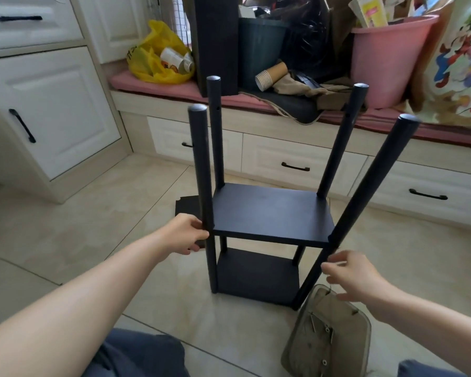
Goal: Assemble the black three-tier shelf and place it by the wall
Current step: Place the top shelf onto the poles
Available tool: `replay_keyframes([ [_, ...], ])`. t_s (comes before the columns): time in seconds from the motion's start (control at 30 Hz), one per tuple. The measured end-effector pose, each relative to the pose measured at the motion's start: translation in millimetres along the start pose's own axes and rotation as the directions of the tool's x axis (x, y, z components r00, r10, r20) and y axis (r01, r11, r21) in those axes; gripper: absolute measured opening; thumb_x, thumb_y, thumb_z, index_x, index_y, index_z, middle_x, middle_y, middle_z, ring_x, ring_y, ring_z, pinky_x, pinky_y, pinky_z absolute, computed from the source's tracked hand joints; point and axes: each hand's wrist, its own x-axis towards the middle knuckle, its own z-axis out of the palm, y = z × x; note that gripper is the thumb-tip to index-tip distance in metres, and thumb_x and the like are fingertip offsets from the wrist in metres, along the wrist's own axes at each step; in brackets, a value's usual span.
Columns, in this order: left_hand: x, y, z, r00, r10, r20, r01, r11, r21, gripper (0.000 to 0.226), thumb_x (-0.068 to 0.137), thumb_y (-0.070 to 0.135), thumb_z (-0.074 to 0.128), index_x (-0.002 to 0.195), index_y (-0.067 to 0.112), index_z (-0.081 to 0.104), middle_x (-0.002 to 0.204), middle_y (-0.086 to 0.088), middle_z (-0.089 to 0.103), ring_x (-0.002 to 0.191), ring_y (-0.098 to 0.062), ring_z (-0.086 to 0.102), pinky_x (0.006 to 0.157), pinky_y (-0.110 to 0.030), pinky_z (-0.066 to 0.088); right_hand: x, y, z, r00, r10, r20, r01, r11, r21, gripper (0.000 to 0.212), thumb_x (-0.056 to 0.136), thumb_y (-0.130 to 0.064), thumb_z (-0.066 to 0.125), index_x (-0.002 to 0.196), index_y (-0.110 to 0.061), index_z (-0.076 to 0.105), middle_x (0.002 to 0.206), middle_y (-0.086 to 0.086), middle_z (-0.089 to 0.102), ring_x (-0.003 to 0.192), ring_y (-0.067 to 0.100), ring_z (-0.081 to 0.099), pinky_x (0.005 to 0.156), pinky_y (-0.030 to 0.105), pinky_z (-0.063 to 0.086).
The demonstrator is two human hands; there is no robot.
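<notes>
Bright, even daylight; only faint, soft shadows beneath the black shelf [272, 210] on the pale floor tiles [93, 213]; wide-angle bending towards the edges; right hand [348, 276] and cartoon-print bag [462, 63] slightly blurred.

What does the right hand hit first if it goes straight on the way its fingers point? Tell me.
The shelf's near-right pole: the right hand is open, pointing left at it, just short or barely touching; depth is unclear. The left hand grips the near-left pole.
</notes>
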Motion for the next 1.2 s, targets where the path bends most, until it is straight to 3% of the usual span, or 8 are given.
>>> replay_keyframes([
  [0.17, -4.7, 2.0, -33.2, 0.999, -0.009, 0.053, 0.003, 0.993, 0.118, 0.009, 0.097, 0.018, 0.063, 0.106, 0.021, 0.065, 0.097, 0.0, 0.075, 0.081, -0.015, 0.075, 0.056, -0.02, 0.053, -14.4, -14.1, 46.0, 0.988, -0.109, 0.112, 0.114, 0.992, -0.044, 0.026, 0.094, -0.022, 0.064, 0.118, -0.014, 0.062, 0.111, 0.002, 0.066, 0.105, 0.017, 0.063, 0.092, 0.037, 0.054],
  [0.3, -8.5, -13.4, -64.9, 0.999, 0.025, 0.025, -0.028, 0.987, 0.156, 0.009, 0.096, 0.019, 0.063, 0.104, 0.021, 0.067, 0.091, 0.004, 0.077, 0.078, -0.011, 0.076, 0.063, -0.021, 0.056, -13.2, -44.9, 94.4, 0.959, -0.233, 0.16, 0.248, 0.965, -0.081, 0.026, 0.094, -0.027, 0.063, 0.119, -0.018, 0.064, 0.111, -0.005, 0.066, 0.101, 0.008, 0.059, 0.086, 0.02, 0.044],
  [0.53, 7.4, -82.0, -96.6, 0.999, -0.018, -0.048, 0.022, 0.996, 0.085, 0.011, 0.096, 0.016, 0.062, 0.105, 0.017, 0.068, 0.094, 0.0, 0.077, 0.081, -0.015, 0.074, 0.066, -0.023, 0.055, 5.4, -96.8, 185.3, 0.926, -0.258, 0.277, 0.281, 0.959, -0.043, 0.026, 0.098, -0.027, 0.054, 0.12, -0.017, 0.063, 0.116, 0.002, 0.064, 0.099, 0.013, 0.057, 0.079, 0.022, 0.043],
  [0.63, 29.5, -113.4, -90.4, 0.996, -0.059, -0.063, 0.059, 0.998, 0.001, 0.012, 0.097, 0.016, 0.061, 0.106, 0.015, 0.068, 0.099, -0.004, 0.075, 0.082, -0.016, 0.071, 0.069, -0.024, 0.053, 20.6, -109.0, 231.3, 0.918, -0.22, 0.329, 0.237, 0.971, -0.012, 0.024, 0.099, -0.028, 0.051, 0.118, -0.017, 0.061, 0.116, 0.003, 0.063, 0.094, 0.014, 0.058, 0.071, 0.02, 0.045],
  [0.8, 79.7, -164.2, -59.3, 0.993, -0.09, -0.07, 0.085, 0.994, -0.066, 0.011, 0.097, 0.019, 0.061, 0.107, 0.02, 0.066, 0.103, -0.001, 0.07, 0.085, -0.012, 0.07, 0.069, -0.022, 0.053, 60.3, -119.9, 305.0, 0.925, -0.162, 0.343, 0.168, 0.986, 0.013, 0.03, 0.101, -0.026, 0.048, 0.127, -0.012, 0.054, 0.119, 0.001, 0.058, 0.098, 0.012, 0.051, 0.079, 0.022, 0.038],
  [0.9, 115.4, -190.7, -39.2, 0.991, -0.115, -0.072, 0.108, 0.99, -0.095, 0.017, 0.098, 0.018, 0.06, 0.113, 0.017, 0.066, 0.105, -0.001, 0.069, 0.087, -0.015, 0.07, 0.076, -0.026, 0.053, 90.5, -122.0, 339.6, 0.946, -0.085, 0.312, 0.089, 0.996, 0.0, 0.034, 0.102, -0.025, 0.046, 0.134, -0.012, 0.05, 0.129, 0.004, 0.057, 0.099, 0.014, 0.05, 0.081, 0.024, 0.04],
  [1.03, 167.5, -215.3, -17.9, 0.982, -0.182, -0.056, 0.172, 0.973, -0.153, 0.031, 0.1, 0.02, 0.058, 0.129, 0.012, 0.061, 0.122, -0.008, 0.064, 0.111, -0.025, 0.063, 0.095, -0.032, 0.05, 126.6, -125.7, 379.9, 0.963, 0.037, 0.268, -0.046, 0.998, 0.029, 0.042, 0.104, -0.025, 0.044, 0.144, -0.012, 0.039, 0.139, 0.009, 0.053, 0.117, 0.023, 0.055, 0.092, 0.03, 0.045],
  [1.2, 220.2, -241.5, 7.9, 0.97, -0.237, -0.055, 0.22, 0.952, -0.214, 0.042, 0.1, 0.02, 0.058, 0.14, 0.009, 0.052, 0.137, -0.01, 0.059, 0.124, -0.027, 0.056, 0.103, -0.031, 0.044, 170.7, -123.3, 410.0, 0.975, 0.19, 0.111, -0.205, 0.968, 0.145, 0.049, 0.104, -0.02, 0.045, 0.149, -0.007, 0.032, 0.146, 0.015, 0.046, 0.127, 0.033, 0.05, 0.101, 0.038, 0.043],
])
